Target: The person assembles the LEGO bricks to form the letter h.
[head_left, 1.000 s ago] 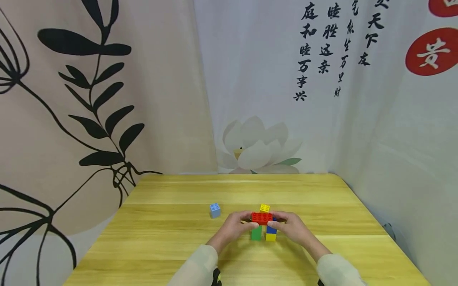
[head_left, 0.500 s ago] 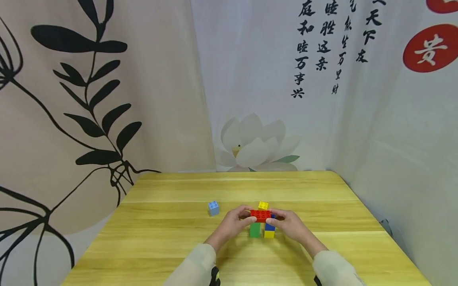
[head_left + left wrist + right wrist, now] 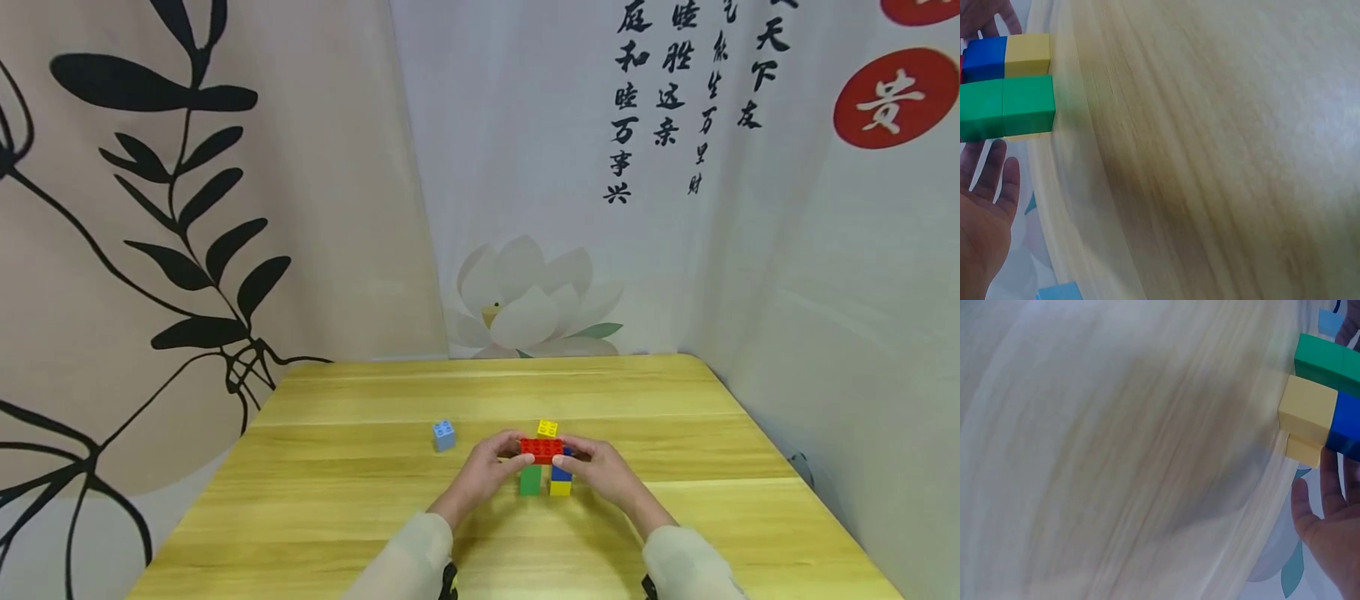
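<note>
A red brick (image 3: 542, 451) lies across two short columns, like a bridge. Green blocks (image 3: 1029, 103) form the left column; the right one is a blue block (image 3: 561, 472) on a yellow block (image 3: 1307, 409). My left hand (image 3: 491, 468) holds the red brick's left end, thumb at the near side and fingers behind. At its right end, my right hand (image 3: 606, 473) grips in the same way. In the left wrist view the red brick is mostly cut off by the frame edge.
Just behind the bridge stands another yellow block (image 3: 547, 428), partly hidden. A light blue block (image 3: 444, 435) sits apart to the left on the wooden table (image 3: 337, 500). Printed curtains hang behind the table's far edge.
The head view has shifted slightly, so the whole scene sits a little further left and up. Both hands stay on the red brick, and the blocks keep their places.
</note>
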`<state>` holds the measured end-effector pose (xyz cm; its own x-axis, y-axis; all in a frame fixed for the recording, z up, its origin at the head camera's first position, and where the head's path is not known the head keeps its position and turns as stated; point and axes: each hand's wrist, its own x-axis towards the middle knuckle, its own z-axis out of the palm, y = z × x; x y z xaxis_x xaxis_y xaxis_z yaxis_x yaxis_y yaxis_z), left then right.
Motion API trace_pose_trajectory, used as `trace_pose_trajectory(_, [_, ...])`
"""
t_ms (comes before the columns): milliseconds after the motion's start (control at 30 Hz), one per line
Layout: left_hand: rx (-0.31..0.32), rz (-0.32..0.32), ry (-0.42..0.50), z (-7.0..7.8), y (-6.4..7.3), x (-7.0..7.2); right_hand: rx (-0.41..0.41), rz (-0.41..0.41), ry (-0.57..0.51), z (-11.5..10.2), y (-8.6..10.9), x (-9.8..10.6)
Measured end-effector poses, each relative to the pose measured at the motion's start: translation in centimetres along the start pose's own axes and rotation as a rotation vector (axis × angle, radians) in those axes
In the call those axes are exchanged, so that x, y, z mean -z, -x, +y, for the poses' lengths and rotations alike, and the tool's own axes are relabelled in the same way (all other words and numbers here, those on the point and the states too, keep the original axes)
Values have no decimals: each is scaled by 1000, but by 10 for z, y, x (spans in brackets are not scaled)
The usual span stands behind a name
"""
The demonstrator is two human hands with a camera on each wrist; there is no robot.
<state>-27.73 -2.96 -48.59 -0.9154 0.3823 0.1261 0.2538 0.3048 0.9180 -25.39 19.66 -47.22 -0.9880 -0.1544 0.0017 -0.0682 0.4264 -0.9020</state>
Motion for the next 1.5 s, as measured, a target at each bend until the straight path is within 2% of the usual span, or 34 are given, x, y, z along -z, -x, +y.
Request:
trace_pose_trajectory(300, [26,37,16,-2,0,-4,-6,7,-25,1,-1,-3])
trace_pose_trajectory(600, [21,30,32,-1,0,-1,-6,25,-98,-2,1,-7])
trace_pose_trajectory(833, [18,9,30,-1,1,1,-15,38,-101,-1,0,-9])
trace_pose_trajectory(1267, [28,-17,36,-5,0,3,-52,-52,-55,1,-6,1])
trace_pose_trajectory(1500, [16,-22,51,-3,0,4,-58,-70,-15,1,-8,8])
